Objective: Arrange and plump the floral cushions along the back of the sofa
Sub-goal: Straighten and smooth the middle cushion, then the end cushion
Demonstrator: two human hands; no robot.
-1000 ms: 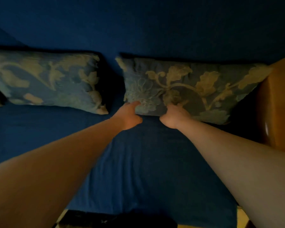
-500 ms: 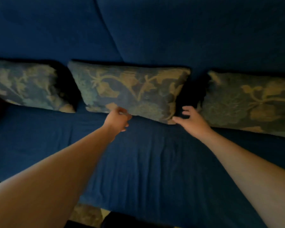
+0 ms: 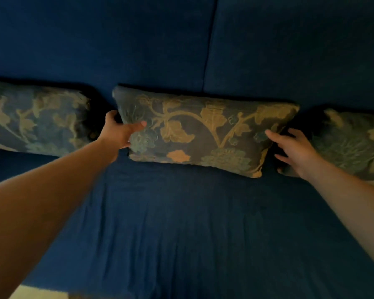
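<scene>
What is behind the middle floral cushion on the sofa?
The blue sofa backrest rises behind the middle cushion. Its lower part is covered.

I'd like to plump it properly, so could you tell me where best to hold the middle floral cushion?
Probably by its two short ends, one hand from each side. The middle cushion is long, leaning on the sofa back, with gaps at both ends, where the left hand and right hand are.

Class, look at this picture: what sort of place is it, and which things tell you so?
Most likely a home living room: a dark blue sofa with three floral cushions along its back, the middle cushion flanked by a person's left hand and right hand.
</scene>
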